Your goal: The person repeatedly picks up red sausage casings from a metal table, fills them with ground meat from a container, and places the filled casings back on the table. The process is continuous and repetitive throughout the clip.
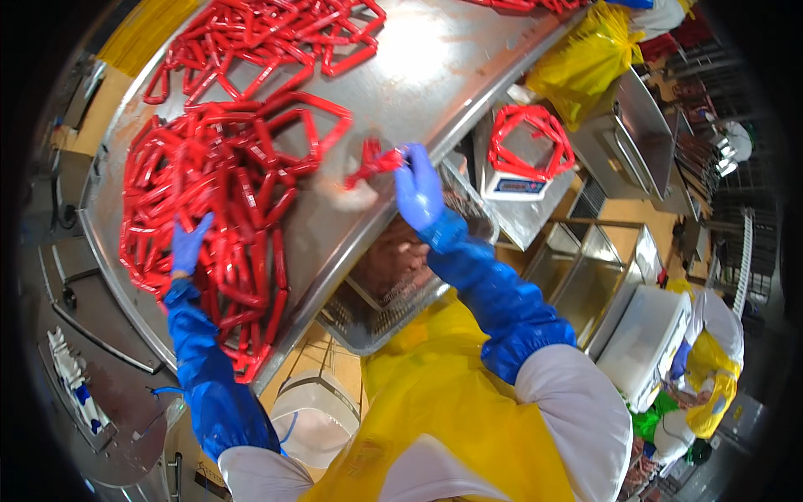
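A large heap of linked sausages in red casings (232, 207) lies on the steel table (401, 94). My left hand (189, 245), in a blue-violet glove, is at the heap's near left side. Its thumb is spread, and the links blur around its fingertips, so its grip is unclear. Out by the table's raised edge, my right hand (419, 188) pinches a short bunch of red sausage links (376, 166). That bunch hangs over the tabletop, separate from the heap. Blue sleeve covers reach up both forearms.
Farther up the table lies a second sausage heap (263, 44). Right of the edge, a scale (514, 187) bears a coil of red links (530, 141). Below the edge sits a basket (370, 336) of pinkish pieces. A white bucket (317, 414) stands beneath; a co-worker (715, 370) is at right.
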The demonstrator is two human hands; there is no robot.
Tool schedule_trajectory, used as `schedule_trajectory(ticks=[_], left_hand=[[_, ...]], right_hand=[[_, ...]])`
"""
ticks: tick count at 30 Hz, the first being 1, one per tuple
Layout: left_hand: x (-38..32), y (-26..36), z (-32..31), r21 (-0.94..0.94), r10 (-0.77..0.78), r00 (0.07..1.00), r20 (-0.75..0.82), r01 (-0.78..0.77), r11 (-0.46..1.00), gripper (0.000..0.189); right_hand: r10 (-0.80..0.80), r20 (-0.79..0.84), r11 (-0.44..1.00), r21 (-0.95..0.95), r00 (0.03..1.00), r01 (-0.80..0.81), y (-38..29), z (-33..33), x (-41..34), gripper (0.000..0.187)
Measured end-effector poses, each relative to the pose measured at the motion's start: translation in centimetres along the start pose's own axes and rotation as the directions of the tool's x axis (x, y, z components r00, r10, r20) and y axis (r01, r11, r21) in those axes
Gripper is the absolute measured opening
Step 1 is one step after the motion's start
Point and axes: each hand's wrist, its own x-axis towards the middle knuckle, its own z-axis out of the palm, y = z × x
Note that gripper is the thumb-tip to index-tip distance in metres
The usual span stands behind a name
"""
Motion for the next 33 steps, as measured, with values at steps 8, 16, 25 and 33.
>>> schedule_trajectory(ticks=[8,16,25,33], left_hand=[[7.8,16.8,17.2,-0.255,0.082,0.985,0.152,-0.041,0.966,0.069],[18.9,26.4,34.5,-0.03,0.17,0.976,-0.139,-0.175,0.984,0.112],[30.0,40.6,46.9,-0.449,0.032,0.961,0.274,0.098,0.888,0.106],[21.8,39.6,44.3,-0.257,0.471,0.882,0.005,-0.454,0.853,0.059]], right_hand=[[0.133,0.307,0.796,0.534,0.943,-0.286,-6.7,-8.9,-2.8,0.017],[0.442,0.601,0.596,0.358,0.666,-0.719,-2.5,-15.5,-8.4,0.026],[0.568,0.564,0.52,0.319,0.599,-0.793,-0.9,-21.4,-7.9,0.021],[0.5,0.489,0.739,0.189,0.714,-0.647,0.5,-21.4,-9.0,0.016]])
